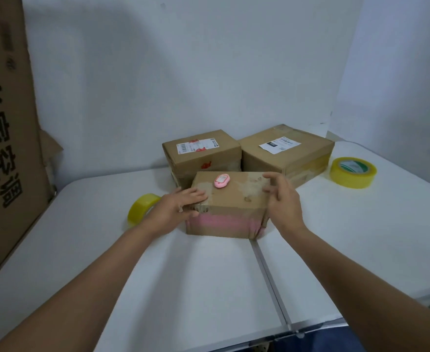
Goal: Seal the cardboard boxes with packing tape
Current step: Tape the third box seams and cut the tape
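Cardboard first: far out to the left of my left hand I see a big flat sheet of cardboard standing up at the table edge, with black letters printed on it. Just behind my left wrist lies a small yellow roll of tape, partly hidden by the hand.

My left hand lies flat on the top left corner of the near box. Its fingers are straight and close together, pressing on the lid, and the thumb hangs down over the front edge. The near box sits on the white table between my two hands. It has a pink band across its front side and shiny old tape on the top. A small pink oval thing rests on the lid, a little past my left fingertips.

Behind the near box, farther from my hands, stand two more boxes side by side. The left back box has a white label with red marks. The right back box has a white label too.

My right hand is at the right end of the near box. Its fingers are spread and a bit bent. I cannot tell if they touch the box.

Far past my right hand, a big yellow roll of tape lies flat on the table, beside the right back box.
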`<state>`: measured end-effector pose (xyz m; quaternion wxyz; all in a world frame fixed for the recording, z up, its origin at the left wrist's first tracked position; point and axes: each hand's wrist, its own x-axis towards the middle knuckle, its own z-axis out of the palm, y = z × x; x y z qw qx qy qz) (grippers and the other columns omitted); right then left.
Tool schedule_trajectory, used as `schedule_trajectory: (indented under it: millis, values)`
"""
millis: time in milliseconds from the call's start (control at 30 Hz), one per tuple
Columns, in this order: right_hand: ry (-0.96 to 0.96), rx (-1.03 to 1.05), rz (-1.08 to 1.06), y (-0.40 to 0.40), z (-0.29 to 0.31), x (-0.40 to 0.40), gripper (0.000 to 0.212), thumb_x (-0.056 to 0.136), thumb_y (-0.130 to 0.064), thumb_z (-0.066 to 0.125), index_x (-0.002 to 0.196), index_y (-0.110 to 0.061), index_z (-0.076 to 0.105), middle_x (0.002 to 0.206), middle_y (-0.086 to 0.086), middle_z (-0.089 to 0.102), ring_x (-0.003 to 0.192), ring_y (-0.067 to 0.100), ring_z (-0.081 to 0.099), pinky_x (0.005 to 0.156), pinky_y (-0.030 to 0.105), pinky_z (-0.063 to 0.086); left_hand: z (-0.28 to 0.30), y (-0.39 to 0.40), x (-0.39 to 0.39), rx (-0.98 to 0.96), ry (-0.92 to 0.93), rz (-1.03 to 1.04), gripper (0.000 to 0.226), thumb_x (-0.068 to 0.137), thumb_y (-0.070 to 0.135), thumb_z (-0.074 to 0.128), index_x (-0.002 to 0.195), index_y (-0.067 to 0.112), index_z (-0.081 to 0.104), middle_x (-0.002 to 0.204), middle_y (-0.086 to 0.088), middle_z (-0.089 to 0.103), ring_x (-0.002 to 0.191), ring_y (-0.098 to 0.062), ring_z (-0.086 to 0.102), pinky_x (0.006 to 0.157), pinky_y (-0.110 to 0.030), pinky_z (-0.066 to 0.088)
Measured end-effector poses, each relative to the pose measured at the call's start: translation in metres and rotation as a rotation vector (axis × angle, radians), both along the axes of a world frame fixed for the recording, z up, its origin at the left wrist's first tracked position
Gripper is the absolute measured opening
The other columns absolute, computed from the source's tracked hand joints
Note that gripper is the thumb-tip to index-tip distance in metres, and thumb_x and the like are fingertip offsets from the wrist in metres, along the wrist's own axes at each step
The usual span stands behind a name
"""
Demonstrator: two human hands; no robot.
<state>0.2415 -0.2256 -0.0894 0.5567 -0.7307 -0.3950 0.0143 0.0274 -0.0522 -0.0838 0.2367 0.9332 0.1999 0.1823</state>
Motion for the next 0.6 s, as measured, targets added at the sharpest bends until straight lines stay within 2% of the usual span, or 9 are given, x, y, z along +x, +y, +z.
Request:
schedule_trajectory:
  millis: [67,167,200,267,300,400,467,533,600]
  values:
    - [0.026,0.033,-0.032,-0.002,0.004,0.004,0.05,0.083,0.012,0.037,0.113,-0.023,0.056,0.117,-0.004,0.059,0.095,0.008,0.062,0.081,0.021,0.045,0.004,0.005,-0.003,0.009,-0.003,0.027,0.049,0.088,0.001,0.068,0.133,0.016,0.059,0.142,0.004,0.053,0.14,-0.015,0.039,0.119,-0.032,0.021]
    - [0.031,0.008,-0.044,0.0,0.008,0.005,0.048,0.084,0.011,0.038,0.115,-0.02,0.056,0.117,-0.004,0.056,0.107,0.015,0.057,0.086,0.021,0.041,0.005,0.008,-0.006,0.071,0.042,0.096,0.052,0.089,-0.001,0.063,0.135,0.024,0.058,0.143,0.003,0.052,0.132,-0.019,0.047,0.112,-0.029,0.035]
    - [0.011,-0.037,-0.032,0.003,0.008,0.005,0.047,0.085,0.01,0.039,0.12,-0.017,0.055,0.12,-0.003,0.053,0.113,0.016,0.053,0.089,0.021,0.039,0.005,0.009,-0.008,0.106,0.064,0.106,0.052,0.09,0.001,0.063,0.135,0.026,0.058,0.144,0.003,0.052,0.132,-0.018,0.048,0.112,-0.023,0.033]
    - [-0.023,-0.173,0.024,0.009,0.008,0.007,0.04,0.092,0.002,0.043,0.129,-0.011,0.05,0.13,0.003,0.05,0.123,0.019,0.046,0.098,0.022,0.035,0.007,0.01,-0.009,0.162,0.072,0.094,0.048,0.091,0.004,0.065,0.133,0.024,0.06,0.142,0.006,0.052,0.135,-0.014,0.045,0.108,-0.004,0.02]
    - [-0.033,-0.253,0.053,0.011,0.008,0.008,0.038,0.095,-0.005,0.046,0.133,-0.009,0.047,0.135,0.005,0.048,0.126,0.021,0.044,0.103,0.025,0.034,0.008,0.01,-0.009,0.173,0.07,0.078,0.045,0.091,0.004,0.064,0.133,0.022,0.06,0.142,0.007,0.052,0.137,-0.012,0.043,0.107,-0.001,0.014]
    - [-0.12,-0.417,0.046,0.015,0.007,0.008,0.045,0.096,-0.024,0.053,0.137,-0.007,0.043,0.14,0.006,0.046,0.129,0.025,0.041,0.108,0.033,0.032,0.011,0.008,-0.004,0.18,0.12,0.072,0.046,0.096,0.003,0.056,0.138,0.021,0.055,0.147,0.005,0.047,0.142,-0.013,0.037,0.118,-0.019,0.016]
    - [-0.178,-0.433,0.008,0.013,0.005,0.007,0.048,0.096,-0.03,0.054,0.137,-0.009,0.044,0.141,0.005,0.045,0.13,0.026,0.039,0.108,0.033,0.03,0.011,0.004,0.0,0.214,0.158,0.099,0.049,0.097,0.001,0.049,0.143,0.02,0.049,0.152,0.002,0.041,0.145,-0.016,0.031,0.12,-0.029,0.016]
    - [-0.195,-0.4,0.024,0.01,0.002,0.005,0.046,0.097,-0.031,0.054,0.138,-0.01,0.045,0.147,0.005,0.038,0.134,0.028,0.035,0.11,0.034,0.027,0.009,-0.006,0.003,0.267,0.073,0.092,0.05,0.097,0.001,0.05,0.144,0.018,0.047,0.154,0.0,0.039,0.145,-0.018,0.03,0.119,-0.031,0.016]
    - [-0.195,-0.361,0.055,0.008,0.0,0.0,0.042,0.098,-0.028,0.053,0.137,-0.012,0.047,0.152,0.006,0.032,0.138,0.029,0.03,0.113,0.036,0.026,0.005,-0.019,0.005,0.306,-0.089,0.013,0.047,0.096,0.004,0.054,0.142,0.017,0.051,0.15,0.001,0.046,0.141,-0.016,0.038,0.119,-0.031,0.023]
